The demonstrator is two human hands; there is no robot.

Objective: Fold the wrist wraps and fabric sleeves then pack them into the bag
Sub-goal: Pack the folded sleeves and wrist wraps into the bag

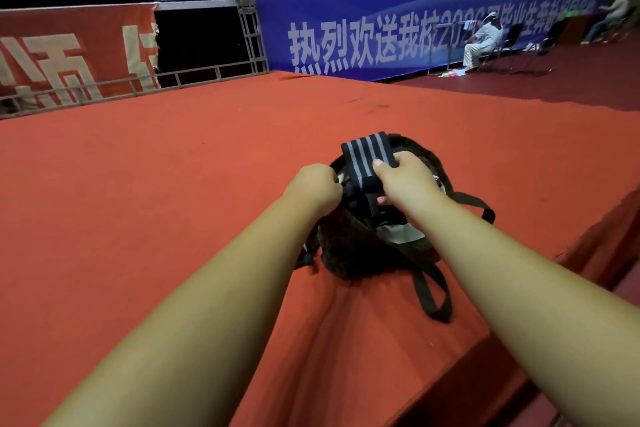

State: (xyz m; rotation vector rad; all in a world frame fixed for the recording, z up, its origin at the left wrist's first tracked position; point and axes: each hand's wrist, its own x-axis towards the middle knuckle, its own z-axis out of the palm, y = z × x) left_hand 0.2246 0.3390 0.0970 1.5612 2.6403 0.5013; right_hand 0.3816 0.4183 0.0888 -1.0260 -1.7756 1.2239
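A dark fuzzy bag [349,250] with black straps sits on the red carpeted platform [173,184], its mouth open towards me. My right hand [407,180] grips a folded black wrist wrap with grey stripes [363,158] and holds it over the bag's opening, thumb on top. My left hand [317,185] is curled around the bag's left rim, next to the wrap. Something pale [401,232] shows inside the bag below my right wrist. No other wraps or sleeves are visible.
The platform drops off along its right edge [588,229] to a dark red floor. A metal truss [246,10] and banners stand at the back. A seated person in white [483,42] and chairs are far off at the right.
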